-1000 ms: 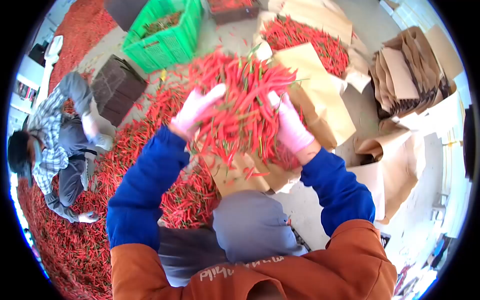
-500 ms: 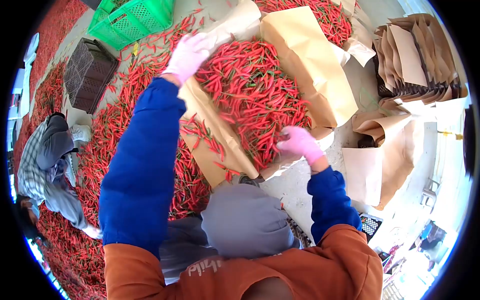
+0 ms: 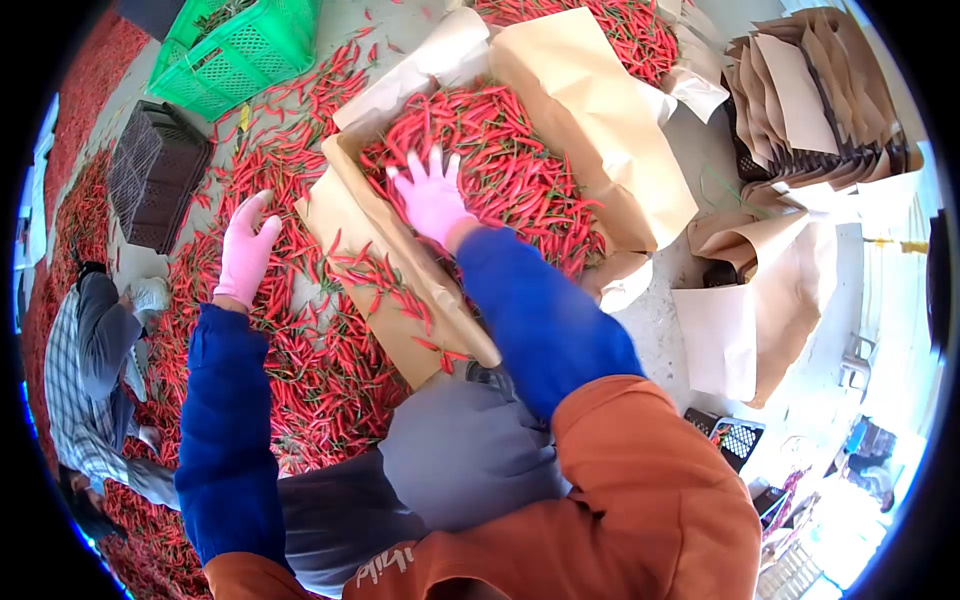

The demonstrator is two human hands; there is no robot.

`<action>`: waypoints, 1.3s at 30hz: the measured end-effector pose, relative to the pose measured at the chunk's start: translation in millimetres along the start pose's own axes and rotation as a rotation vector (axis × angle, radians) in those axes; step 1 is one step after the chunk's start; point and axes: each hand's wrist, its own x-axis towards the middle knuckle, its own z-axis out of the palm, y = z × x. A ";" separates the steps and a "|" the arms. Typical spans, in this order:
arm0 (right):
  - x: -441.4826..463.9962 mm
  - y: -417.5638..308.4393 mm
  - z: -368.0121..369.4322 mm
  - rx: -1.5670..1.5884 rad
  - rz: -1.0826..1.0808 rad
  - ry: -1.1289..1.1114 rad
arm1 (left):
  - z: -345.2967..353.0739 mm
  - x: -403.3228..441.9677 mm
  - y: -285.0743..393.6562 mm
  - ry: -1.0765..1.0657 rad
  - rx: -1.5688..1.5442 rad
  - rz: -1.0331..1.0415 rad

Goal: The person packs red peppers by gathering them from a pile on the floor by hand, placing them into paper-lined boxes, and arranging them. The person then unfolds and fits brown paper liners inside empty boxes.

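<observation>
My right hand (image 3: 433, 198), in a pink glove, rests with spread fingers on the red chilies (image 3: 520, 170) that fill a paper-lined box (image 3: 430, 290). My left hand (image 3: 247, 248), also gloved in pink, hovers over the large chili pile (image 3: 330, 400) left of the box, fingers apart and holding nothing. Brown paper flaps (image 3: 590, 120) stand open at the box's sides. A few loose chilies lie on the near left flap (image 3: 370, 310).
A green crate (image 3: 235, 60) and a dark crate (image 3: 160, 175) stand at the upper left. A co-worker (image 3: 85, 360) crouches at the far left. Folded paper liners (image 3: 800, 100), an open paper-lined crate (image 3: 750, 300) and another chili-filled box (image 3: 630, 40) are on the right.
My left hand has moved from the box's upper left corner down and left over the pile. My right hand has crossed from the box's right edge to the chilies on its left side.
</observation>
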 end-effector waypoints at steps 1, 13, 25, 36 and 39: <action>-19.8 2.2 -1.1 0.000 -0.052 -0.005 | 0.7 -3.9 -2.1 -0.008 -0.028 0.000; -124.9 70.0 -104.7 -0.152 0.194 -0.469 | -70.8 -48.0 -28.2 -0.098 0.306 0.054; 42.6 101.5 -43.2 -0.046 -0.063 -0.525 | -206.9 -166.1 -137.6 0.050 0.091 -0.477; 94.2 -234.8 -44.1 0.770 -0.010 -0.867 | -185.0 -154.5 -273.8 0.468 0.047 -0.627; 101.8 -259.9 69.1 1.189 0.390 -0.939 | -179.3 -156.6 -321.6 0.626 -0.011 -0.369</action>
